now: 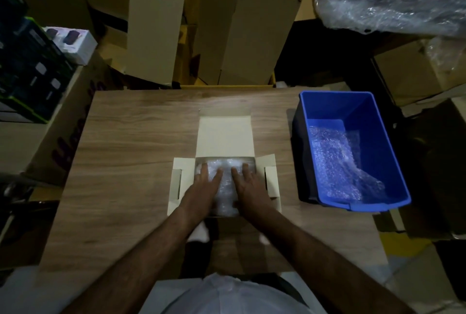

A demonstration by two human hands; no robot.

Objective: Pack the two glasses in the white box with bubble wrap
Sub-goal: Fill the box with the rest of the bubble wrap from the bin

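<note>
The white box [224, 137] lies open on the wooden table [131, 142], its lid folded back and its side flaps spread. Inside it sits a bundle of bubble wrap [225, 187] that fills the cavity. No glass shows through the wrap. My left hand [201, 187] rests flat on the left half of the bundle, fingers apart. My right hand [248, 187] lies flat on the right half, fingers apart as well. Both palms press down on the wrap without gripping it.
A blue plastic bin [370, 122] stands at the table's right end with more bubble wrap [338, 162] in it. Cardboard boxes [239, 26] stack behind the table. Small product boxes [73, 41] sit at the far left.
</note>
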